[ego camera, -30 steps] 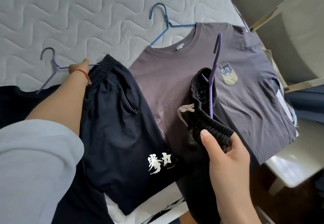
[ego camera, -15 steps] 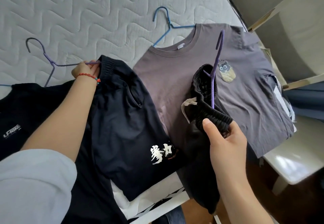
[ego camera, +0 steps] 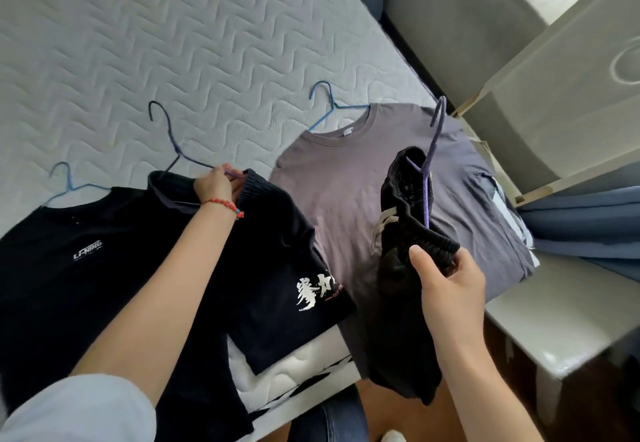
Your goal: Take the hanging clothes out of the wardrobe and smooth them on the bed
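Clothes lie flat on the bed (ego camera: 173, 43); left hand (ego camera: 216, 183) grips a hanger (ego camera: 180, 154) to free dark shorts (ego camera: 270, 251), right hand (ego camera: 446, 279) clutches black shorts (ego camera: 401, 286) awaiting smoothing

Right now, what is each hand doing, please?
Left hand: closed on the purple hanger of the dark shorts.
Right hand: closed on the black shorts.

the black t-shirt (ego camera: 69, 268) is cut off at the left edge, its chest lettering too small to read.
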The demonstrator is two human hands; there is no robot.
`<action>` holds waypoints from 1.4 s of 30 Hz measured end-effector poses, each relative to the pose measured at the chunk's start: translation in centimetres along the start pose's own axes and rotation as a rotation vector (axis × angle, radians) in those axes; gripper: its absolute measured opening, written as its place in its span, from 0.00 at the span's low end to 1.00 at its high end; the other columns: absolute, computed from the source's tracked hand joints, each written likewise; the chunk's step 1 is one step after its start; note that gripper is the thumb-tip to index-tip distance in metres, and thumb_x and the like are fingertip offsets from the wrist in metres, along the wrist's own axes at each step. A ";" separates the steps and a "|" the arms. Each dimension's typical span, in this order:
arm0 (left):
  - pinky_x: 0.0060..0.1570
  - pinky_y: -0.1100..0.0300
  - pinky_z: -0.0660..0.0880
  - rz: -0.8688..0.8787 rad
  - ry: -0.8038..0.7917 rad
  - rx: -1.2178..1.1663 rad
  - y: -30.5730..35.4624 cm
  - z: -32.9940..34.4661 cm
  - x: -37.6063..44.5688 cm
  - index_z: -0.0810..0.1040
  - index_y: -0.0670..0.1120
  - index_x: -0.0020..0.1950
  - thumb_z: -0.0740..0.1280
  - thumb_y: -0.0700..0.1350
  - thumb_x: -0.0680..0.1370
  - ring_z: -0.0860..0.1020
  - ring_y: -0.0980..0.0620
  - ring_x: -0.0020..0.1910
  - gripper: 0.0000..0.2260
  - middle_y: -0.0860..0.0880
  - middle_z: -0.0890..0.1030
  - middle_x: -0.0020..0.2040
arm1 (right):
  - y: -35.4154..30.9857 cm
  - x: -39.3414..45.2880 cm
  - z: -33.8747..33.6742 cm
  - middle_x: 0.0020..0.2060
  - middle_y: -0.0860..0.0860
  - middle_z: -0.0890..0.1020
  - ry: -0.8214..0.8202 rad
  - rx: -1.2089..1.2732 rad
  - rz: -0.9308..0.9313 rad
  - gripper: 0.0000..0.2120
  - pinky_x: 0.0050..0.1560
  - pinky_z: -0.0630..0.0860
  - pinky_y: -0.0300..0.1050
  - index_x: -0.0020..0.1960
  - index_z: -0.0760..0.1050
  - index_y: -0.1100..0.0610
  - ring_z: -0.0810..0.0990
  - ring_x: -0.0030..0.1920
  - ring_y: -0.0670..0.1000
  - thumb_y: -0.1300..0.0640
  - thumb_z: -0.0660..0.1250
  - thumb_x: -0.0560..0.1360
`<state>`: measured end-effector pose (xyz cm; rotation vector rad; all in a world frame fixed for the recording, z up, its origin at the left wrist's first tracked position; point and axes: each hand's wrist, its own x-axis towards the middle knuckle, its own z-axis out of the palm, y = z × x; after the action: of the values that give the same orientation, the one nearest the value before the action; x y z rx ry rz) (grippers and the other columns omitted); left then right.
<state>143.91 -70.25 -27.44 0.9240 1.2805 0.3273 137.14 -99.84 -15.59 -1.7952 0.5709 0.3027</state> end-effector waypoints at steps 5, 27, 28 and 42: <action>0.17 0.70 0.68 0.081 -0.143 0.009 -0.2 -0.9 -8.8 0.70 0.41 0.32 0.56 0.32 0.76 0.72 0.57 0.14 0.14 0.52 0.72 0.14 | 0.7 -4.1 -4.9 0.40 0.55 0.81 0.000 0.029 -0.085 0.04 0.37 0.76 0.46 0.43 0.73 0.55 0.80 0.41 0.56 0.57 0.68 0.73; 0.25 0.68 0.66 0.521 -0.432 -0.104 -4.5 -23.9 -47.8 0.78 0.41 0.43 0.57 0.40 0.79 0.69 0.59 0.21 0.11 0.55 0.72 0.21 | 4.2 -24.1 -24.3 0.36 0.56 0.80 -0.278 0.076 -0.499 0.05 0.36 0.74 0.42 0.46 0.76 0.61 0.78 0.34 0.53 0.62 0.69 0.71; 0.24 0.69 0.66 0.521 -0.428 -0.114 -4.5 -25.7 -49.0 0.77 0.40 0.43 0.57 0.40 0.80 0.68 0.59 0.21 0.11 0.55 0.71 0.21 | 4.0 -25.2 -24.2 0.34 0.55 0.80 -0.303 0.082 -0.510 0.05 0.33 0.74 0.40 0.46 0.76 0.61 0.77 0.33 0.53 0.63 0.69 0.71; 0.18 0.70 0.63 0.593 -0.294 -0.206 -3.2 -55.8 -56.9 0.76 0.37 0.52 0.55 0.43 0.81 0.65 0.61 0.19 0.13 0.55 0.66 0.22 | 6.2 -48.2 -16.8 0.26 0.48 0.80 -0.716 0.132 -0.669 0.03 0.24 0.71 0.34 0.40 0.75 0.57 0.77 0.25 0.47 0.63 0.69 0.71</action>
<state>74.95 -88.20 8.36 1.1148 0.6690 0.7417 91.64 -106.26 7.44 -1.5091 -0.4977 0.3957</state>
